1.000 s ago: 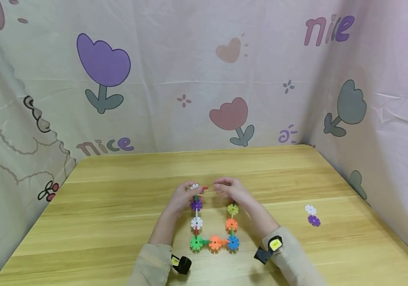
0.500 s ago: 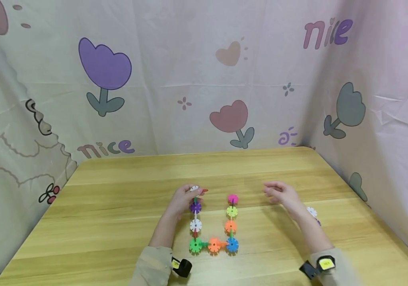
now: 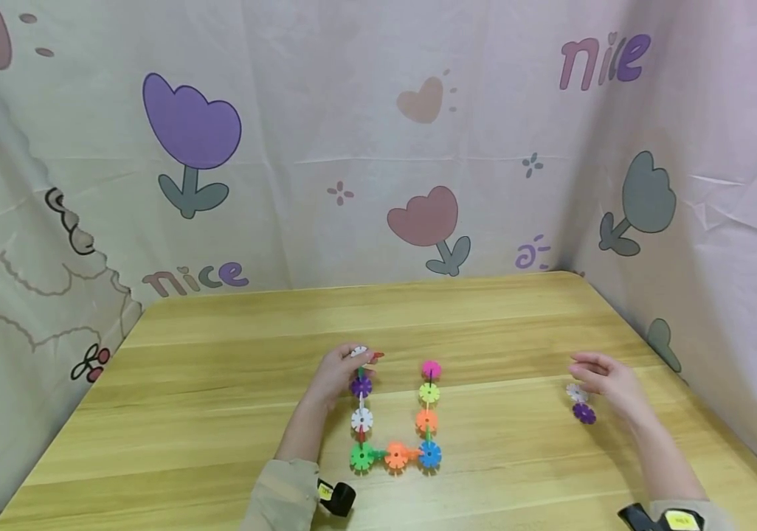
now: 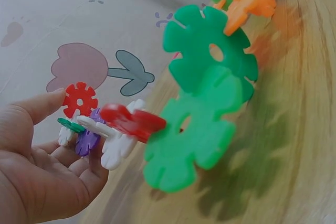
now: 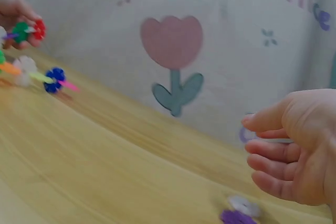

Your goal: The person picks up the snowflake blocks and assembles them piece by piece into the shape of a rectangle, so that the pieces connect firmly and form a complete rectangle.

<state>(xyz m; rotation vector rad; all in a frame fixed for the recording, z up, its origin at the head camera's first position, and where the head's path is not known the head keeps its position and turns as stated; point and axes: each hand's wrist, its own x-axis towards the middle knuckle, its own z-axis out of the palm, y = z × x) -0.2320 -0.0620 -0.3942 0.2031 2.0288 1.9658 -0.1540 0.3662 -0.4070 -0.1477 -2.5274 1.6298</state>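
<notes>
Notched plastic snowflake discs are slotted together into a U-shaped chain on the table. Its base has a green disc (image 3: 361, 456), an orange disc (image 3: 396, 455) and a blue disc (image 3: 429, 454). A pink disc (image 3: 431, 369) tops the right side. At the left side's far end, my left hand (image 3: 333, 375) holds a white disc (image 3: 359, 352) between thumb and fingers, beside a red disc (image 4: 80, 100). My right hand (image 3: 617, 387), fingers loosely bent and holding nothing, hovers by a loose white disc (image 3: 575, 393) and a purple disc (image 3: 583, 413).
The wooden table (image 3: 232, 428) reaches back to a printed cloth backdrop (image 3: 299, 147). Another stretch of cloth hangs along the right side (image 3: 744, 243). Black cameras sit on both wrists, including the left wrist camera (image 3: 339, 499).
My right hand has left the right side of the chain and moved right, to above the loose white and purple discs. The left hand keeps its hold on the chain's far left end.
</notes>
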